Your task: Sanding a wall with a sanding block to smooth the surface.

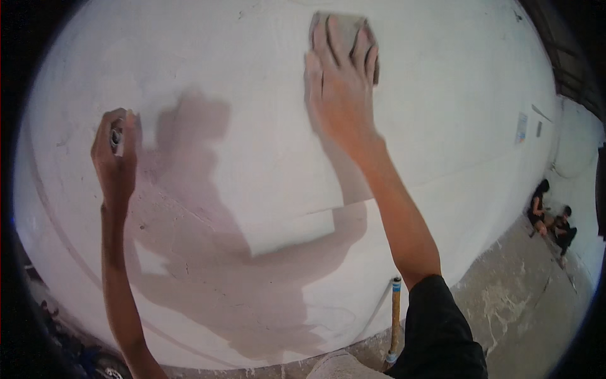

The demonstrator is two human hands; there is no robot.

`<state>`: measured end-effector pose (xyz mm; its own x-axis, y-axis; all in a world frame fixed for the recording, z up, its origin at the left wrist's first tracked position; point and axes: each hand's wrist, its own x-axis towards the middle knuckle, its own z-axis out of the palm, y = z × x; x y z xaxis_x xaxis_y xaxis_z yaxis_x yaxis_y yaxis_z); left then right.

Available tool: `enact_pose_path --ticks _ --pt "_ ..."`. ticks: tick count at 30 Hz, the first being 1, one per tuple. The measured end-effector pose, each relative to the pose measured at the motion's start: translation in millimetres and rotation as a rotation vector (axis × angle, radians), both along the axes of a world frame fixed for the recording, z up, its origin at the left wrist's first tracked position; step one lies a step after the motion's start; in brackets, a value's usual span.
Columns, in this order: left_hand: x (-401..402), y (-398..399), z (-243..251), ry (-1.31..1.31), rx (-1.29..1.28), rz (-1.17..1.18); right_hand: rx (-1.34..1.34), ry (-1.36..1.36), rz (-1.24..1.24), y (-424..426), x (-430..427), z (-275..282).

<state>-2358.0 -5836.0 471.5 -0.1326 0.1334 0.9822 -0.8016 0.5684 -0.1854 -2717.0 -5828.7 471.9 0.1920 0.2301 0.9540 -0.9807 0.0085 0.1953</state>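
Note:
My right hand (343,94) is raised high against a white plastered wall (265,156). Its spread fingers press a flat grey sanding pad (348,28) to the surface. Further left and lower, my left hand (113,154) is curled around a small object (115,136) with a dark, ring-like end. Most of that object is hidden by the fingers, so its kind is unclear. Both forearms reach up from the bottom of the view, and their shadows fall across the wall between them.
An upright pipe (396,312) with blue bands stands by the wall's foot. Two people (551,220) sit at the far right along the wall. The concrete floor (511,303) has pale stains. A vehicle wheel (110,369) shows at the lower left.

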Motion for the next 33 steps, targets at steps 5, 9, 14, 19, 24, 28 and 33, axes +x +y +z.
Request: enact_pose_path --ticks 5,9,14,19,24,28,33 --pt "24.2 -18.1 25.0 -0.100 -0.105 -0.060 0.121 0.077 0.037 6.7 3.0 -19.8" --pt "28.8 -27.5 35.6 -0.144 -0.216 0.090 0.072 0.036 0.098 5.2 -8.2 42.2" --pt "44.0 -30.7 29.9 -0.130 -0.219 0.131 0.155 0.024 0.109 2.7 36.4 -22.8" --pt "33.4 -29.3 29.8 -0.136 -0.195 0.158 0.206 0.110 0.092 10.3 5.5 -16.7" --pt "31.9 -27.2 34.3 -0.161 -0.208 0.077 0.112 -0.082 0.150 17.6 -1.3 46.8" --pt "38.5 -27.2 31.8 -0.147 -0.178 0.100 0.342 0.071 0.128 9.5 49.6 -66.8" --pt "25.7 -26.3 34.0 -0.139 -0.200 0.092 0.389 0.139 0.168 14.6 14.3 -2.4"
